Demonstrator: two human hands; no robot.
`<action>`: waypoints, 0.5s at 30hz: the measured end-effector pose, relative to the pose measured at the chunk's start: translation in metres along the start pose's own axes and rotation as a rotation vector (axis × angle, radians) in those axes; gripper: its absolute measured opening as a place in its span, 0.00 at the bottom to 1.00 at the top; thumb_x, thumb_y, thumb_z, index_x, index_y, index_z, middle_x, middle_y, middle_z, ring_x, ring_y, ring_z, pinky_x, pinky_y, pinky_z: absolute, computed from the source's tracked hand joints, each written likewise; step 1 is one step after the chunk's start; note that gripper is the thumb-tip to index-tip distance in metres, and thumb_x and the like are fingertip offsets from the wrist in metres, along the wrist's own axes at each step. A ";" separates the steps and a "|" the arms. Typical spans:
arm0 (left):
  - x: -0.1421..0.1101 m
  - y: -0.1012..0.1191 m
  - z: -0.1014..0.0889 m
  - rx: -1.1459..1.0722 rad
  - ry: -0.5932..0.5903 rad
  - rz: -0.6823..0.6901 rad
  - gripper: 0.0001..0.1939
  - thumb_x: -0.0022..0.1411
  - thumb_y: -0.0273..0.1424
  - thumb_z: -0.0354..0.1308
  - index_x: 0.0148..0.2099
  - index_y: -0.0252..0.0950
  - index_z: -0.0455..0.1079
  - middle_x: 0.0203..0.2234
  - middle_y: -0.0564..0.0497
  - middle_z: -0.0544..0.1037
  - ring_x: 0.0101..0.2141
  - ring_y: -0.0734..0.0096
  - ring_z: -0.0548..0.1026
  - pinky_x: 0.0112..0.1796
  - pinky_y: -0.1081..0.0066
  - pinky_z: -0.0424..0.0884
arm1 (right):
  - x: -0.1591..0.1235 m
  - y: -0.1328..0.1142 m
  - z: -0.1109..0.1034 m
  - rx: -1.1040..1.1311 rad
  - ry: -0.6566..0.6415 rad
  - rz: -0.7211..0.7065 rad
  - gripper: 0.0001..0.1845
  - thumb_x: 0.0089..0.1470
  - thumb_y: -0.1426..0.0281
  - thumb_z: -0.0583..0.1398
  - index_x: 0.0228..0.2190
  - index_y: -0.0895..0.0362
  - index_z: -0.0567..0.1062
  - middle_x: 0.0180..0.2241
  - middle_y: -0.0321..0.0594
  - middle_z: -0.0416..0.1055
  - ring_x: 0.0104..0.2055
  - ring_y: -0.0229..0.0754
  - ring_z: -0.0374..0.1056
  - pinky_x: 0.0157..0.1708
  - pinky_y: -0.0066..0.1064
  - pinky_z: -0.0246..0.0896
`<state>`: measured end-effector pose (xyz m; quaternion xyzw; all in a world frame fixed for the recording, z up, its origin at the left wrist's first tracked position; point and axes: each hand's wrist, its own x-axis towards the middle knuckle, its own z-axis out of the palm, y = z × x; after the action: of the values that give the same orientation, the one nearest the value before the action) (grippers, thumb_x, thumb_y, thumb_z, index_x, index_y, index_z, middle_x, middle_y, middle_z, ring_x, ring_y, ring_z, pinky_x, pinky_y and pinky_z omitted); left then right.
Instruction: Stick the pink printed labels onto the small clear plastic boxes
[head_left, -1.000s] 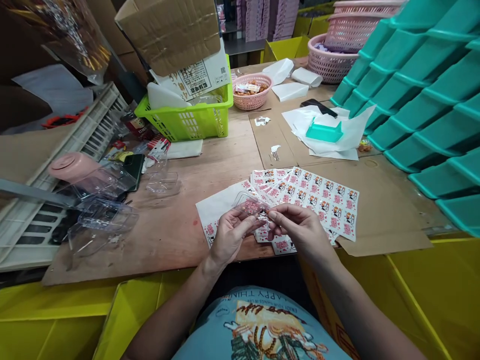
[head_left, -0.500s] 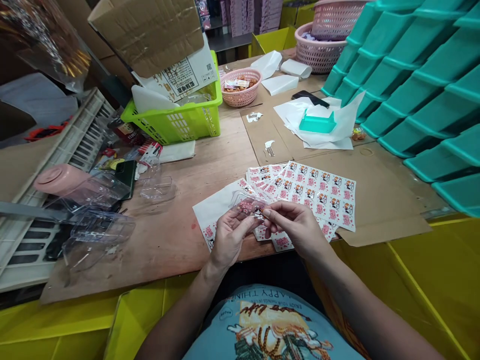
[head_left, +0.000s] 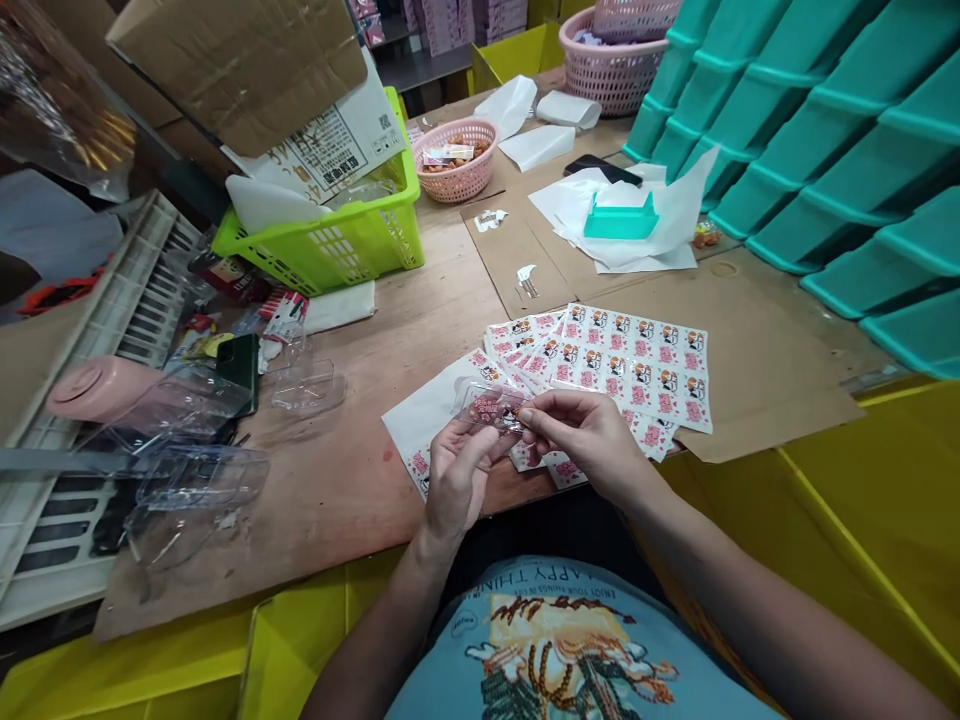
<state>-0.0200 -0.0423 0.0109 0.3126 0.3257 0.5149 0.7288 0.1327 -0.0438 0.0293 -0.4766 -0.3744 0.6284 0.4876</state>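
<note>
While a wooden worktable point(head_left: 337, 470) fills the middle of the view, stacked teal trays point(head_left: 832, 150) rise at far right. Printed sticker sheets point(head_left: 660, 370) fan across its near centre; one partly blank sheet point(head_left: 420, 408) lies at their left. Clear plastic pieces point(head_left: 202, 475) sit at near left, no print visible on them. Both hands meet at the near edge. The left hand point(head_left: 457, 475) holds a small clear case point(head_left: 466, 392), thumb on top, fingers beneath. The right hand point(head_left: 589, 430) is narrowed to a pinch at the case's right end; whether it grips plastic or film, I cannot tell. The case lies between the fingertips, above the sheets. Across it is a pink printed label point(head_left: 489, 410), so this piece seems nearly finished; full label rows and plain pieces suggest more remain.
</note>
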 end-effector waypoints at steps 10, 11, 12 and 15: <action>-0.001 -0.005 0.015 0.045 0.216 0.140 0.13 0.64 0.38 0.59 0.43 0.34 0.77 0.44 0.43 0.81 0.46 0.59 0.79 0.49 0.59 0.75 | 0.002 -0.002 0.004 -0.095 0.043 -0.052 0.16 0.47 0.61 0.67 0.22 0.59 0.72 0.17 0.33 0.68 0.17 0.33 0.63 0.17 0.25 0.59; -0.002 -0.006 0.018 0.057 0.226 0.169 0.13 0.64 0.38 0.59 0.41 0.34 0.78 0.43 0.43 0.81 0.46 0.59 0.79 0.49 0.60 0.75 | 0.001 -0.004 0.004 -0.116 0.049 -0.063 0.15 0.47 0.62 0.67 0.22 0.59 0.71 0.17 0.32 0.67 0.17 0.33 0.63 0.17 0.25 0.59; -0.003 -0.007 0.020 0.069 0.232 0.195 0.13 0.64 0.38 0.59 0.41 0.34 0.78 0.43 0.44 0.82 0.46 0.59 0.79 0.48 0.60 0.75 | 0.000 -0.005 0.004 -0.141 0.058 -0.077 0.15 0.48 0.63 0.66 0.22 0.59 0.70 0.17 0.32 0.67 0.17 0.33 0.63 0.17 0.25 0.58; -0.005 -0.010 0.026 0.098 0.229 0.250 0.14 0.63 0.39 0.59 0.37 0.33 0.78 0.39 0.44 0.82 0.45 0.58 0.80 0.47 0.61 0.76 | -0.003 -0.010 0.006 -0.226 0.083 -0.129 0.14 0.48 0.65 0.65 0.21 0.58 0.68 0.17 0.32 0.66 0.17 0.33 0.63 0.18 0.25 0.57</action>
<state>0.0051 -0.0529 0.0186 0.3251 0.3897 0.6171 0.6014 0.1302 -0.0439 0.0412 -0.5292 -0.4523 0.5291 0.4853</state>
